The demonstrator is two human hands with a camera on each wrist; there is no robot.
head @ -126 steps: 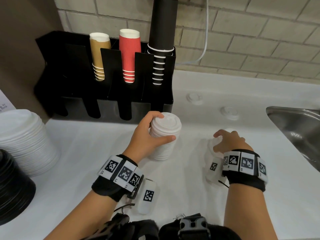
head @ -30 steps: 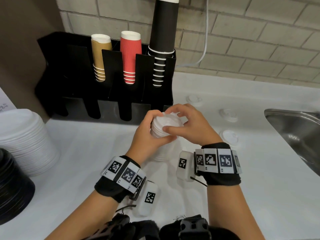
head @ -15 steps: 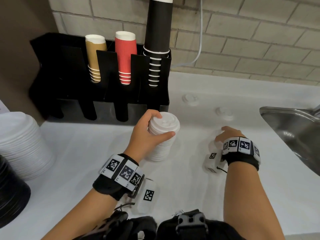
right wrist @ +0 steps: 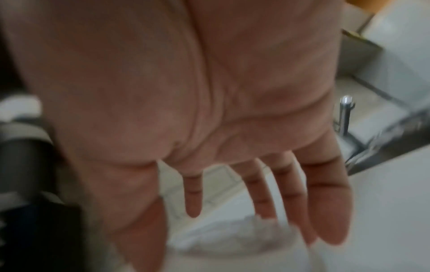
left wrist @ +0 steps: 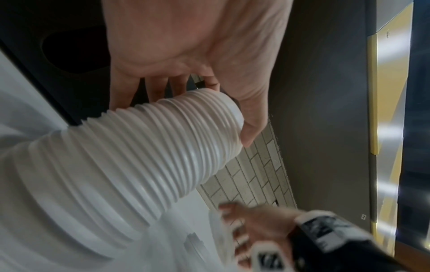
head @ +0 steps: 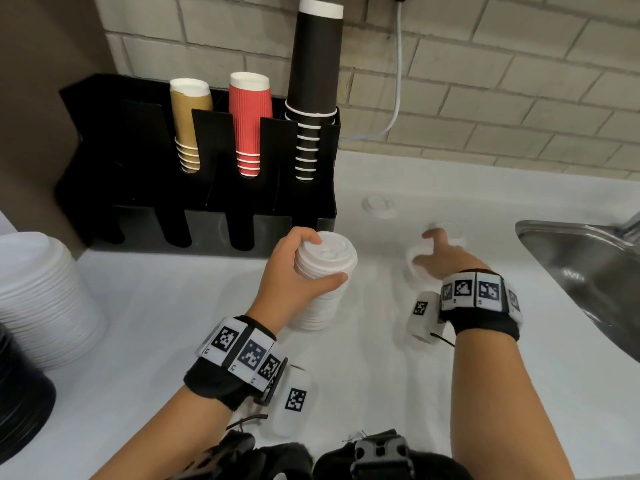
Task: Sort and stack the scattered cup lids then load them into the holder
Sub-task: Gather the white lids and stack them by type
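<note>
A tall stack of white cup lids [head: 317, 306] stands on the white counter [head: 173, 323] in front of the black holder [head: 145, 161]. My left hand [head: 323, 258] grips the stack near its top, thumb on the near side and fingers round the far side; the left wrist view shows the ribbed stack [left wrist: 139, 156]. My right hand [head: 424, 249] reaches over a loose white lid [head: 410, 270] to the right, with its fingers straight and spread. In the right wrist view that lid [right wrist: 232, 233] lies just under the fingertips [right wrist: 330, 224]. Two more loose lids [head: 379, 206] [head: 453, 237] lie farther back.
The holder's upper slots carry brown [head: 188, 123], red [head: 249, 123] and black [head: 313, 84] cup stacks. A pile of larger white lids [head: 38, 299] and a black pile [head: 17, 410] sit at the left. A steel sink [head: 588, 265] borders the counter on the right.
One second ago my right hand was at the top of the stack; it has since swung right and stretched its fingers out over the loose lid. My left hand has kept its grip.
</note>
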